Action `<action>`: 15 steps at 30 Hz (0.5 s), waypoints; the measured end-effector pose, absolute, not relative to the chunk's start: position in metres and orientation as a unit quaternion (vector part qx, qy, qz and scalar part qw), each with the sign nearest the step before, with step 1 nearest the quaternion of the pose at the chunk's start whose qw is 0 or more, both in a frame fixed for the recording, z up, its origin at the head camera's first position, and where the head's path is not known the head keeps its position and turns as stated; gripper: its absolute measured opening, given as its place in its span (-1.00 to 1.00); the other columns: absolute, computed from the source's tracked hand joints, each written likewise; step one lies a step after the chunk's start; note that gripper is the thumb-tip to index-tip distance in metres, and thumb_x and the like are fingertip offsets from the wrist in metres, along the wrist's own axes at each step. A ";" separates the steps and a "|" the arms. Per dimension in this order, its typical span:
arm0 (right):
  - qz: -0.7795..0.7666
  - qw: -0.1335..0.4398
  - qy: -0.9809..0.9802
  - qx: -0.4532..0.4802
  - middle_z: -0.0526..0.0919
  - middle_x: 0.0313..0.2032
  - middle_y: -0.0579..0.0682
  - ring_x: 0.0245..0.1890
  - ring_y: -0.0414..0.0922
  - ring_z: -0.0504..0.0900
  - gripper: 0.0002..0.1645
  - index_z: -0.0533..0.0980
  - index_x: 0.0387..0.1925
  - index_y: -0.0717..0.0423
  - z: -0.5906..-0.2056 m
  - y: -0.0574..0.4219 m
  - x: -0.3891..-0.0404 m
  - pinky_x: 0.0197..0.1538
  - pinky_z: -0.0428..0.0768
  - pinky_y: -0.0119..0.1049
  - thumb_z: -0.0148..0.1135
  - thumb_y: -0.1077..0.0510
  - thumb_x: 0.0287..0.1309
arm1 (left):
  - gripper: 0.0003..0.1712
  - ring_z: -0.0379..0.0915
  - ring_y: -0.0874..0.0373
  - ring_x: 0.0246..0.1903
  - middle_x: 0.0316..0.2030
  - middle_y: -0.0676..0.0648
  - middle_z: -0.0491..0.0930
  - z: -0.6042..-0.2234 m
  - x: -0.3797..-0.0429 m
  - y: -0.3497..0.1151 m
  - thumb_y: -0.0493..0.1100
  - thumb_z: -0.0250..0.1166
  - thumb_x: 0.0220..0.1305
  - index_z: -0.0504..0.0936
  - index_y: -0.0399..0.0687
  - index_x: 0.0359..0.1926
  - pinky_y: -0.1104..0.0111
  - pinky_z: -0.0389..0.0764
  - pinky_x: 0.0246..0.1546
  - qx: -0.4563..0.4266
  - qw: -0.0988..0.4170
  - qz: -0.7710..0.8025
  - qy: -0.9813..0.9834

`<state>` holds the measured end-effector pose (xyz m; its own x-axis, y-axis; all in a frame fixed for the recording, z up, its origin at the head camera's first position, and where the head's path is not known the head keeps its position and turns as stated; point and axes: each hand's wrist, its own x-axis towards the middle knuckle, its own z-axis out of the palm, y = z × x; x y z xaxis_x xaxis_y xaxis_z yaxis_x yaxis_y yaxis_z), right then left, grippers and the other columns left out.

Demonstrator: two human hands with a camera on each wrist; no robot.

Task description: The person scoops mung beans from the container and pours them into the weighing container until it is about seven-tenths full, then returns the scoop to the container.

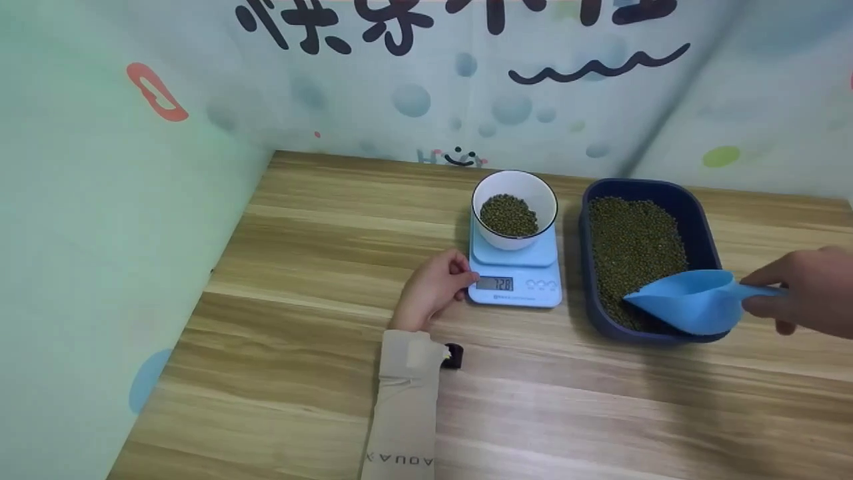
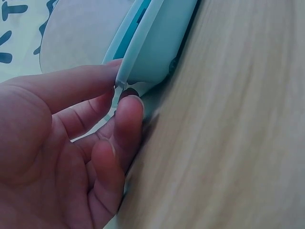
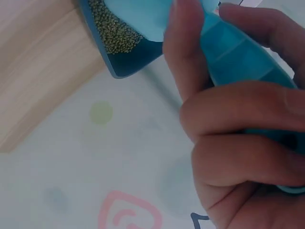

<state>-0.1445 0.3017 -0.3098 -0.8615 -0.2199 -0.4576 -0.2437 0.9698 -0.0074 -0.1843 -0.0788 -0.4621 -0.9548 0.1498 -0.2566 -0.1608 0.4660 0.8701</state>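
Note:
My right hand (image 1: pixel 810 290) grips the handle of a blue plastic scoop (image 1: pixel 706 307), its fingers wrapped round the handle in the right wrist view. The scoop's tip points left, at the surface of green mung beans (image 1: pixel 630 247) in a dark blue tub (image 1: pixel 696 220). With thumb and fingertips, my left hand (image 1: pixel 433 283) pinches the front left edge of a light blue kitchen scale (image 1: pixel 543 293); the left wrist view shows the scale's edge (image 2: pixel 150 52) between them. On the scale stands a white bowl (image 1: pixel 510 241) with mung beans in its bottom. Digits resembling 728 show on the display (image 1: pixel 494 284).
A wood-grain table (image 1: pixel 300 267) carries everything. The tub stands just right of the scale. Behind the table hangs a printed cloth (image 1: pixel 373 100), and another pale cloth wall (image 1: pixel 113 220) runs along the left side.

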 end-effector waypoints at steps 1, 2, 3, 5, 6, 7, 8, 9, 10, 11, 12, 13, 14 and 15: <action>0.024 0.243 0.962 -0.124 0.49 -0.75 -0.17 -0.74 -0.17 0.34 -0.59 0.49 -0.14 0.40 -0.310 0.300 -0.146 -0.65 0.26 -0.31 0.08 0.12 0.10 | -0.85 0.48 0.14 -0.56 -0.53 0.02 0.48 -0.462 -0.185 -0.079 -0.09 0.25 0.13 0.44 0.00 -0.38 0.36 0.44 -0.50 -0.003 0.150 0.516 0.843; 0.022 0.246 0.961 -0.128 0.49 -0.75 -0.16 -0.74 -0.17 0.35 -0.60 0.50 -0.15 0.39 -0.310 0.298 -0.148 -0.65 0.26 -0.31 0.08 0.12 0.10 | -0.85 0.48 0.14 -0.56 -0.53 0.02 0.48 -0.462 -0.185 -0.079 -0.09 0.25 0.13 0.44 0.00 -0.38 0.35 0.44 -0.50 -0.002 0.150 0.515 0.844; 0.021 0.248 0.960 -0.129 0.49 -0.74 -0.16 -0.73 -0.17 0.36 -0.59 0.51 -0.15 0.39 -0.311 0.295 -0.149 -0.64 0.27 -0.31 0.08 0.11 0.09 | -0.85 0.47 0.14 -0.56 -0.53 0.02 0.48 -0.462 -0.185 -0.079 -0.08 0.25 0.13 0.44 0.00 -0.38 0.35 0.44 -0.50 -0.002 0.150 0.514 0.845; 0.022 0.252 0.959 -0.130 0.50 -0.73 -0.16 -0.72 -0.17 0.36 -0.59 0.51 -0.15 0.39 -0.313 0.289 -0.150 -0.63 0.27 -0.32 0.08 0.11 0.08 | -0.85 0.47 0.14 -0.56 -0.54 0.02 0.47 -0.461 -0.185 -0.079 -0.08 0.25 0.12 0.45 0.01 -0.38 0.35 0.43 -0.51 -0.002 0.150 0.511 0.846; 0.021 0.253 0.958 -0.133 0.50 -0.72 -0.15 -0.72 -0.17 0.37 -0.58 0.51 -0.16 0.40 -0.314 0.287 -0.151 -0.63 0.28 -0.32 0.09 0.11 0.07 | -0.85 0.47 0.14 -0.56 -0.54 0.02 0.48 -0.461 -0.186 -0.079 -0.07 0.25 0.12 0.45 0.02 -0.38 0.34 0.43 -0.50 -0.002 0.149 0.509 0.848; 0.020 0.251 0.958 -0.136 0.50 -0.72 -0.15 -0.72 -0.18 0.38 -0.58 0.51 -0.16 0.40 -0.315 0.285 -0.151 -0.63 0.29 -0.32 0.10 0.11 0.07 | -0.85 0.47 0.14 -0.56 -0.54 0.02 0.48 -0.461 -0.186 -0.079 -0.07 0.25 0.12 0.45 0.02 -0.38 0.34 0.43 -0.50 -0.002 0.149 0.508 0.848; 0.018 0.249 0.959 -0.136 0.50 -0.72 -0.15 -0.72 -0.19 0.38 -0.58 0.51 -0.17 0.41 -0.316 0.283 -0.150 -0.64 0.29 -0.32 0.10 0.11 0.07 | -0.85 0.48 0.14 -0.56 -0.54 0.02 0.48 -0.462 -0.186 -0.079 -0.07 0.25 0.12 0.45 0.03 -0.39 0.34 0.43 -0.50 -0.002 0.150 0.509 0.848; 0.016 0.250 0.959 -0.136 0.51 -0.71 -0.15 -0.72 -0.19 0.38 -0.58 0.51 -0.17 0.41 -0.317 0.282 -0.149 -0.64 0.29 -0.32 0.10 0.11 0.08 | -0.85 0.48 0.14 -0.56 -0.54 0.02 0.48 -0.462 -0.186 -0.080 -0.07 0.25 0.12 0.45 0.03 -0.39 0.34 0.44 -0.49 -0.001 0.151 0.509 0.847; 0.012 0.247 0.959 -0.135 0.51 -0.70 -0.15 -0.73 -0.19 0.37 -0.58 0.51 -0.17 0.41 -0.318 0.282 -0.149 -0.64 0.29 -0.32 0.11 0.11 0.08 | -0.86 0.48 0.14 -0.56 -0.53 0.02 0.48 -0.463 -0.186 -0.079 -0.07 0.25 0.12 0.45 0.03 -0.39 0.34 0.44 -0.49 0.000 0.152 0.510 0.847; 0.007 0.244 0.960 -0.135 0.51 -0.70 -0.15 -0.73 -0.18 0.37 -0.59 0.51 -0.17 0.41 -0.320 0.282 -0.148 -0.64 0.28 -0.31 0.11 0.12 0.09 | -0.86 0.48 0.14 -0.55 -0.53 0.01 0.49 -0.463 -0.186 -0.080 -0.07 0.25 0.12 0.45 0.03 -0.38 0.34 0.45 -0.49 0.001 0.152 0.511 0.846; 0.004 0.239 0.962 -0.135 0.51 -0.70 -0.15 -0.72 -0.19 0.37 -0.59 0.51 -0.16 0.41 -0.321 0.282 -0.147 -0.65 0.28 -0.31 0.11 0.12 0.09 | -0.86 0.49 0.14 -0.55 -0.52 0.01 0.49 -0.464 -0.186 -0.080 -0.08 0.25 0.13 0.45 0.02 -0.38 0.34 0.46 -0.49 0.001 0.152 0.512 0.845; -0.002 0.236 0.963 -0.132 0.51 -0.69 -0.15 -0.72 -0.18 0.36 -0.59 0.50 -0.15 0.41 -0.323 0.283 -0.146 -0.65 0.27 -0.31 0.09 0.12 0.10 | -0.86 0.49 0.13 -0.55 -0.52 0.01 0.49 -0.465 -0.186 -0.080 -0.08 0.25 0.12 0.45 0.02 -0.38 0.34 0.46 -0.49 0.000 0.153 0.513 0.844; -0.007 0.231 0.964 -0.130 0.52 -0.68 -0.14 -0.71 -0.18 0.38 -0.60 0.50 -0.15 0.39 -0.324 0.284 -0.145 -0.65 0.26 -0.31 0.08 0.12 0.11 | -0.85 0.49 0.13 -0.55 -0.52 0.00 0.49 -0.465 -0.186 -0.080 -0.08 0.25 0.12 0.45 0.02 -0.38 0.34 0.46 -0.49 -0.002 0.153 0.514 0.844; -0.010 0.222 0.966 -0.133 0.53 -0.67 -0.13 -0.71 -0.18 0.40 -0.60 0.50 -0.14 0.39 -0.326 0.286 -0.144 -0.66 0.26 -0.30 0.07 0.11 0.12 | -0.85 0.48 0.13 -0.56 -0.52 0.00 0.49 -0.465 -0.186 -0.080 -0.08 0.25 0.12 0.45 0.02 -0.38 0.34 0.46 -0.49 -0.003 0.152 0.515 0.843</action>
